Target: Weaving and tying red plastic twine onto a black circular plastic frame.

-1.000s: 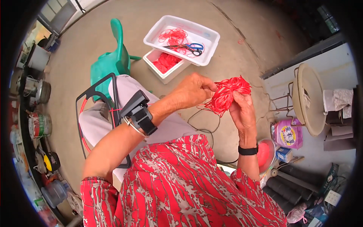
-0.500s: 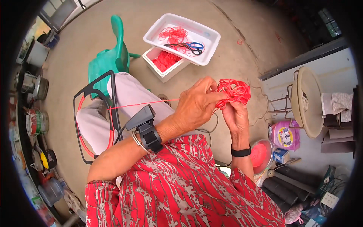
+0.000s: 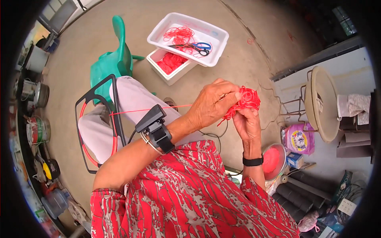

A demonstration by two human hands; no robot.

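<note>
A tangled bundle of thin red cord [image 3: 249, 98] is in front of me, between my two hands. My right hand [image 3: 247, 123] holds it from below, fingers closed around it. My left hand [image 3: 214, 104] is closed at the bundle's left side, thumb and fingers pinching the red cord; the exact strand is hidden. One taut strand [image 3: 151, 109] runs left from behind my left hand to a black frame [image 3: 116, 95] at my legs. Red cord also lies along the inside of that frame. A loose cord end hangs below the bundle.
A white tray [image 3: 217, 55] with red cord and scissors [image 3: 202, 48] rests on a white foam box [image 3: 170, 79] of red material. A green chair [image 3: 109, 67] stands left of them. At right are a tilted beige basin [image 3: 327, 105] and a metal bowl [image 3: 281, 158].
My left hand has shifted slightly right and up onto the bundle, its fingers drawn closer together. The bundle looks more bunched, with a loose end now hanging lower left.
</note>
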